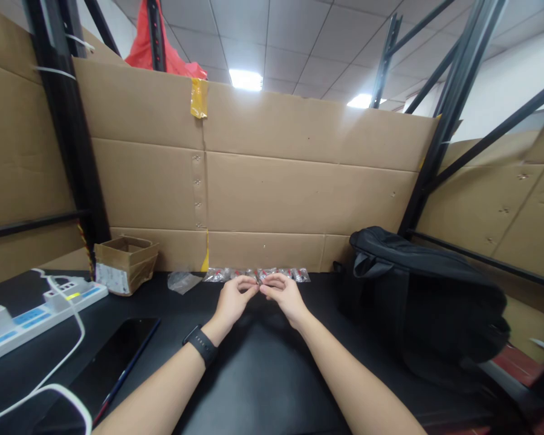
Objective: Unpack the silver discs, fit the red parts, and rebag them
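My left hand (236,297), with a dark watch (200,345) on its wrist, is closed, thumb and fingers pinched together. Close beside it, my right hand (284,296) is pinched in the same way. The fingertips of both hands nearly meet above the black table (258,386). Whatever sits between them is too small to make out. Just behind the hands lies a row of small clear packets (301,275) with red marks, partly hidden by the fingers. A crumpled clear plastic bag (182,281) rests to the left of the row.
At the left are an open cardboard box (126,264), a white power strip (40,311) with white cables, and a dark tablet (113,356). A black backpack (430,302) stands at the right. Cardboard panels (272,187) wall off the back, between black metal posts.
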The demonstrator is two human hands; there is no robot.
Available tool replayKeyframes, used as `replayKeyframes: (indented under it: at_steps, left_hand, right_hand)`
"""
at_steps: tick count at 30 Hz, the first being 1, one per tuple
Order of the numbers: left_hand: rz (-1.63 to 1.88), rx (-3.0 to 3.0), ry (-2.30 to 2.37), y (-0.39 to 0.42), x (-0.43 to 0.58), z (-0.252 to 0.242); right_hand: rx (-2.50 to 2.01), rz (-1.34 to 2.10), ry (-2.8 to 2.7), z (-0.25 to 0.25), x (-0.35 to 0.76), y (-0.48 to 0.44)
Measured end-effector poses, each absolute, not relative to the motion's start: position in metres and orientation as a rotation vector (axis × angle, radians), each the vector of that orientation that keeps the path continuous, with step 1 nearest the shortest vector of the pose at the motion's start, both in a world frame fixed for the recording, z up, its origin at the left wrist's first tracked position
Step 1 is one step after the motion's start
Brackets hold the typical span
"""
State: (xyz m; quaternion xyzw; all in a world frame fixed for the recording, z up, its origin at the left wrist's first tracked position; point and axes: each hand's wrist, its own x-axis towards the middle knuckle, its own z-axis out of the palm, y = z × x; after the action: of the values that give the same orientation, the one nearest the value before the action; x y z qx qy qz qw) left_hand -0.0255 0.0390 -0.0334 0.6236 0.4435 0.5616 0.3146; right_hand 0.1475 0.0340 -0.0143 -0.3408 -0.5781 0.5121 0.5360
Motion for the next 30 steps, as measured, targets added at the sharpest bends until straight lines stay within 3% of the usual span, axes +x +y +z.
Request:
replayKeyframes:
  at_steps: [20,30]
  left_hand:
    - [1.4,2.153,1.626,0.021,-0.026,-0.015]
    - [1.35,2.218,1.644,0.019,-0.025,-0.014]
  right_hand:
    - [-0.819,1.18,-1.473,-0.018,0.145,0.035]
    - [-0.833,1.193,-1.437,-0.021,0.149,0.039]
